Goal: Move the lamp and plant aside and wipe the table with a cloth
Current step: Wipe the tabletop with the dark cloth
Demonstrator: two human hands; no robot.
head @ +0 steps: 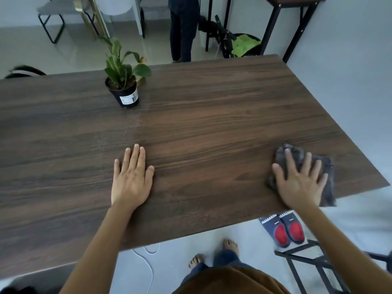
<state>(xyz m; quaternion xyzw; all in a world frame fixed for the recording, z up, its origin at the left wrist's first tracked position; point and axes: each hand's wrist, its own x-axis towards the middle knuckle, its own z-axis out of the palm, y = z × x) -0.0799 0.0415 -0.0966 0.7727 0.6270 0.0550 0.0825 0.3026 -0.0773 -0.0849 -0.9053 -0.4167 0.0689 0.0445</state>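
On table [212, 115]: two hands, one cloth [326, 172], one plant [124, 81]

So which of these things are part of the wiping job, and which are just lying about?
Part of the job:
- grey cloth under the right hand
- wooden table
- potted plant, far left
- left hand, flat on the table
No lamp is in view.

Lying about:
- slippers on the floor
- white cable
- green bag
- chairs beyond
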